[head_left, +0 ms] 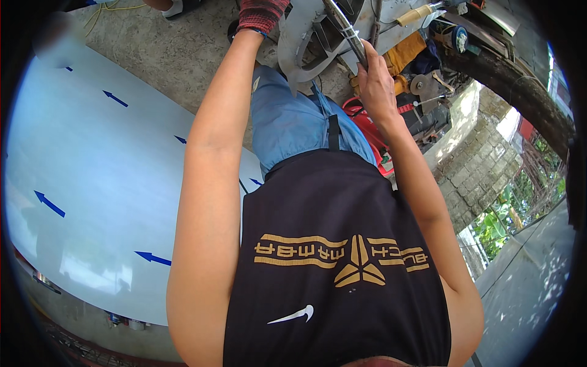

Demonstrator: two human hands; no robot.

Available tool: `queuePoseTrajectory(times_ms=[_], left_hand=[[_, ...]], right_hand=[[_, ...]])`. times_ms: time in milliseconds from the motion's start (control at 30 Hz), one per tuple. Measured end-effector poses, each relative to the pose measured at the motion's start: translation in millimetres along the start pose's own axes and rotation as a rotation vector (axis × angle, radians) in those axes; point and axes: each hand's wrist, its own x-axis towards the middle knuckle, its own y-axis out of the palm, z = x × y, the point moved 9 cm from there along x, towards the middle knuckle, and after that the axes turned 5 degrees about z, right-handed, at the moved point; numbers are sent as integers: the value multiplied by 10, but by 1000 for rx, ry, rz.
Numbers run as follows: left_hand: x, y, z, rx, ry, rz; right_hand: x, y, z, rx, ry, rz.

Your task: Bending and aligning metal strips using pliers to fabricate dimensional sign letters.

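My right hand is bare and closed around the lower end of a slim metal bar-shaped tool with a dark end and a pale tie around it. The tool slants up past the top edge, so its far end is out of sight. Under it lies a grey metal piece with curved, cut-out edges. My left hand wears a red and black knit glove beside that metal piece. The upper edge cuts off its fingers, so their grip is hidden.
A large glossy white sheet with blue arrows spreads along the left. At the upper right are a wooden-handled tool, a yellow-brown cloth or glove, a disc and red gear. Another person's foot shows at the top.
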Motion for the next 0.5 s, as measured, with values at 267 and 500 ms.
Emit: queuePoseTrajectory(times_ms=[267,500], left_hand=[[-10,27,25,-2,-47,56],[2,-76,-95,-46,-19,-57]], right_hand=[[57,126,-105,-24,11,-8],[60,122,-118,-42,41,16]])
